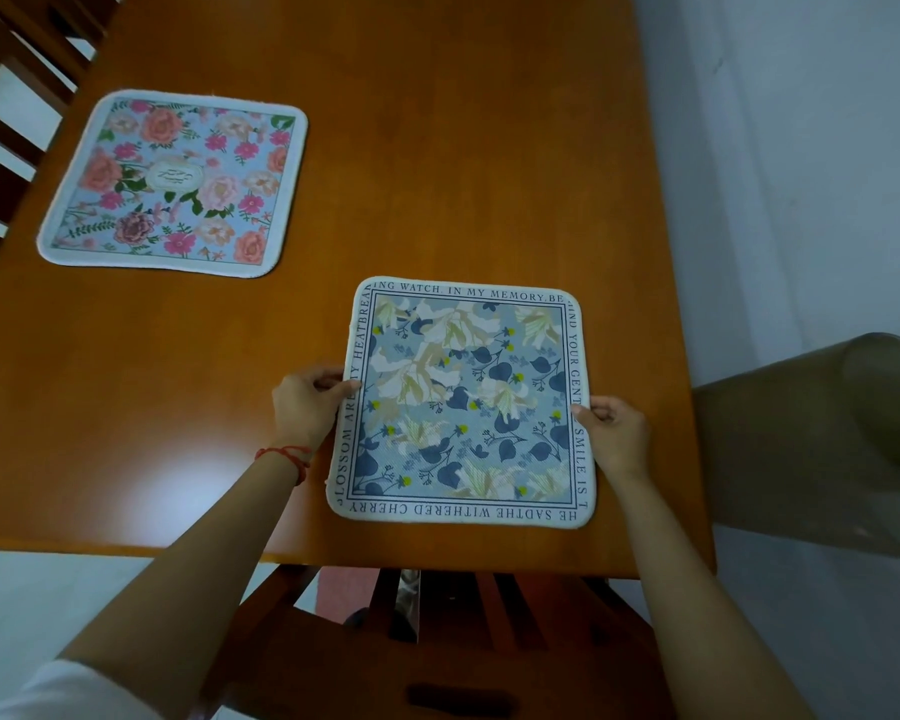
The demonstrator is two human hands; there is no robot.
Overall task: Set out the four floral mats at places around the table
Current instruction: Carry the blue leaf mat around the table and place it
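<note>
Left hand (pixel 307 402) and right hand (pixel 614 433) apparently pinching opposite edges of blue mat (pixel 463 402).

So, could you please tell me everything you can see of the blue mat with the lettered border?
The blue mat is a square, fabric-looking piece with rounded corners and a pale edge. Dark capital lettering runs round its border, framing a print of cream flowers and navy leaves on blue-grey. It lies flat on the wooden table, near the edge closest to the person, above a chair. The left hand pinches its left edge and the right hand its right edge. It lies apart from the pink floral mat.
</note>
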